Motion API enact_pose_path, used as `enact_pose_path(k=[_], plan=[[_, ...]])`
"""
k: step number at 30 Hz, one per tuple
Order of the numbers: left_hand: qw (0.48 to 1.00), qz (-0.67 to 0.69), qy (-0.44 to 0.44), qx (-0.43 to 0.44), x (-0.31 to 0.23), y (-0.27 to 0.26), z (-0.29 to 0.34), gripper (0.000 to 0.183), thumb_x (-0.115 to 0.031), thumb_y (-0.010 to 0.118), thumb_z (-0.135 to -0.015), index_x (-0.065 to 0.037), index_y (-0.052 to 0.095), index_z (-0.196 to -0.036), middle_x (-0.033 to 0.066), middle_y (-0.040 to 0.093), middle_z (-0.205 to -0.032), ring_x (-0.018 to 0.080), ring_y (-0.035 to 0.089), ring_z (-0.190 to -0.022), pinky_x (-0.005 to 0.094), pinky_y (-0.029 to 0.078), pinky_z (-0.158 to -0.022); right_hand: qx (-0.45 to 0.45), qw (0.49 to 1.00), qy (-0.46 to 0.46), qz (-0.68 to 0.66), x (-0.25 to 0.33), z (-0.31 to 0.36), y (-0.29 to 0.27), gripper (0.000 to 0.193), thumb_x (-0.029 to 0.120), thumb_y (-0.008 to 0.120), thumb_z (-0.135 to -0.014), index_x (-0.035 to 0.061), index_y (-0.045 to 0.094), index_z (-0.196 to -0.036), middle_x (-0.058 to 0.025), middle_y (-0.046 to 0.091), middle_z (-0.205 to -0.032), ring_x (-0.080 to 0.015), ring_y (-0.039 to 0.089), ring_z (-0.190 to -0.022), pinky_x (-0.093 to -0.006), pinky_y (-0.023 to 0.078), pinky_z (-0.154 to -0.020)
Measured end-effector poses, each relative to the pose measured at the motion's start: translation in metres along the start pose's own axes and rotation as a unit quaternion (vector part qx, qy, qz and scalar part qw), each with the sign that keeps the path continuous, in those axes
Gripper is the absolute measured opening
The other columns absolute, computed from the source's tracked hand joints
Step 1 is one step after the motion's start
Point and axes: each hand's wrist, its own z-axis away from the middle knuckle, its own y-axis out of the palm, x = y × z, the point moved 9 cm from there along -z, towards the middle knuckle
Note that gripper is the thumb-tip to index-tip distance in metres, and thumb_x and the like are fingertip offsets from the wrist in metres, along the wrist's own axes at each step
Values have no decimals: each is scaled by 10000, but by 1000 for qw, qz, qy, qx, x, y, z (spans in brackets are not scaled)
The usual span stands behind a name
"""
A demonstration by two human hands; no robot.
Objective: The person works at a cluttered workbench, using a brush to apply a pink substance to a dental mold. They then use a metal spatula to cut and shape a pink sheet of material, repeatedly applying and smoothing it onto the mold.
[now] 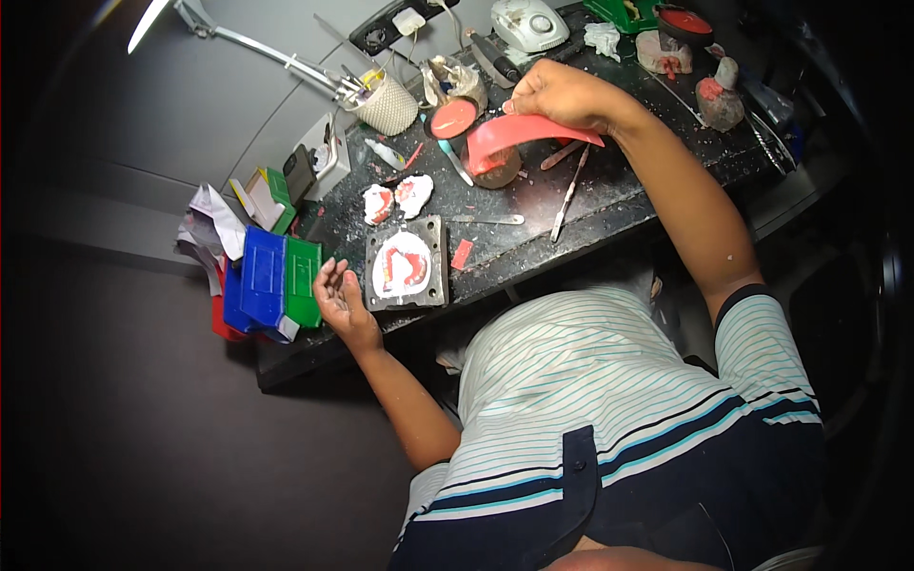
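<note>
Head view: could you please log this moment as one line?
right hand: holds pink wax sheet above bench | left hand: open, beside metal flask

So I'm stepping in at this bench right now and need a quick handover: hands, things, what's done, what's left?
Right hand: holds a pink wax sheet over a small bowl.
Left hand: empty, open, resting at the bench edge beside the metal flask.
Flask: white plaster with a pink wax arch set in it.
Two tooth models lie behind it.
Left: the sheet is unused so far.

Pink sheet [533, 130] (shirt [609, 400] striped)
</note>
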Motion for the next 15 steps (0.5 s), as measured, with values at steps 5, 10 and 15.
enact_pose_path(k=[5,10,15], plan=[[1000,2,8,-2,-2,-2,-1,363,-89,626,-1041,50,542,-1365,186,624,-1299,225,600,-1194,356,465,-1054,-38,997,71,-2,-10,-12,3,362,176,696,-1007,49,656,-670,60,516,-597,-56,374,-529,-310,301,-487],[1000,5,17,-5,-4,1,-1,354,-108,602,-1063,53,548,-1375,202,651,-1290,203,606,-1180,339,436,-1083,-45,992,115,39,-54,-35,-13,245,209,739,-940,-8,780,-833,-12,614,-650,-98,468,-564,-323,343,-502],[1000,7,20,-2,-6,3,0,351,-105,599,-1063,52,550,-1373,199,653,-1286,200,604,-1179,333,435,-1079,-69,988,124,62,-70,-43,-22,245,210,736,-935,-7,786,-831,-34,618,-644,-120,480,-554,-332,352,-500]])
